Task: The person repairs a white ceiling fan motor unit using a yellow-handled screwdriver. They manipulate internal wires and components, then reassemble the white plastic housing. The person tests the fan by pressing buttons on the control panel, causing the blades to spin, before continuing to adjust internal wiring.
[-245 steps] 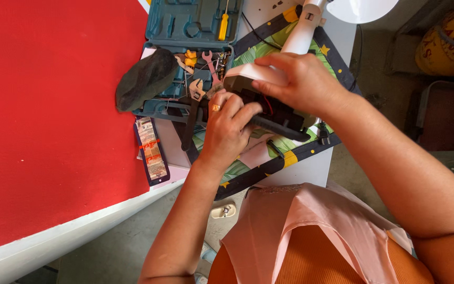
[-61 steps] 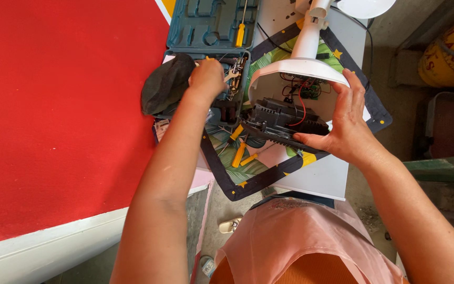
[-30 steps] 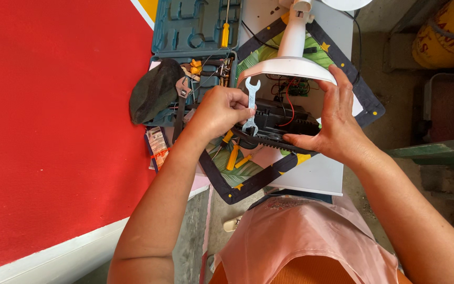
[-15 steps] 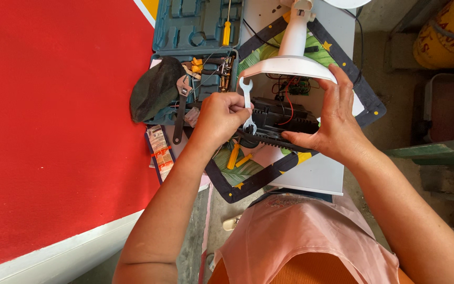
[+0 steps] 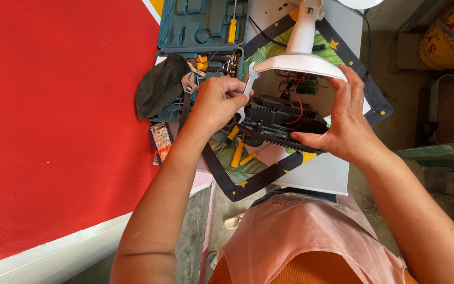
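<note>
Gripping a small silver spanner, the left hand has its fingers curled shut around the tool's lower half, so that the open-ended head sticks up past the knuckles and lies against the white rim of the upturned fan base. Just to the right of that grip sits the black inner housing, with a red wire looping across it and a small green circuit board above it inside the white shell. The right hand holds the housing from the far side: its thumb presses along the lower black edge while the fingers reach up to the white rim, closed on the part rather than spread free. Below the left grip, yellow-handled screwdrivers lie on a leaf-patterned cloth with a dark starred border, which is spread over the white table. To the left of the spanner hand rests a dark cap, and behind it stands an open teal tool case with another yellow-handled driver in its lid. An adjustable wrench lies between the cap and the left hand, its handle running under the wrist.
</note>
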